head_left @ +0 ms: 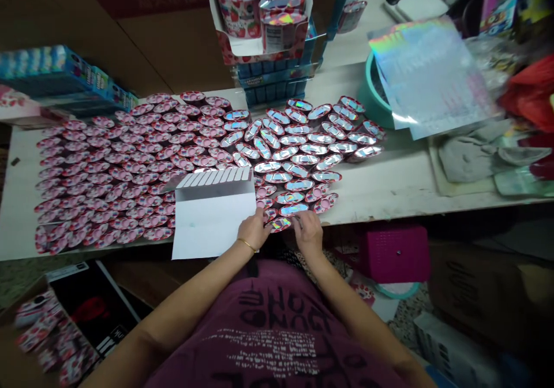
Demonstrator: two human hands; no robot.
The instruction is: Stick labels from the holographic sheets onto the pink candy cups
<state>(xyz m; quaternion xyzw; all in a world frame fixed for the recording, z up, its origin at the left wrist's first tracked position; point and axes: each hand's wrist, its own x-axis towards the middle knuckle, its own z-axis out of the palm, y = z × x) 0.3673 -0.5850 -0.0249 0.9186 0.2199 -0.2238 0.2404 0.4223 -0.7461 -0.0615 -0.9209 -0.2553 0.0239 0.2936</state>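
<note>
Head view: hands [254, 231] [309, 232] at pack [280, 224], lettered purple shirt [277, 350].

The light is dim, with glare on silvery tops [293, 140]

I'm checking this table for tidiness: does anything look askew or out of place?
The silver-topped packs sit at mixed angles, looking less orderly than the rows of pink-topped packs at left. The shiny sheets also lie skewed across the teal tub, extending past its rim.
</note>
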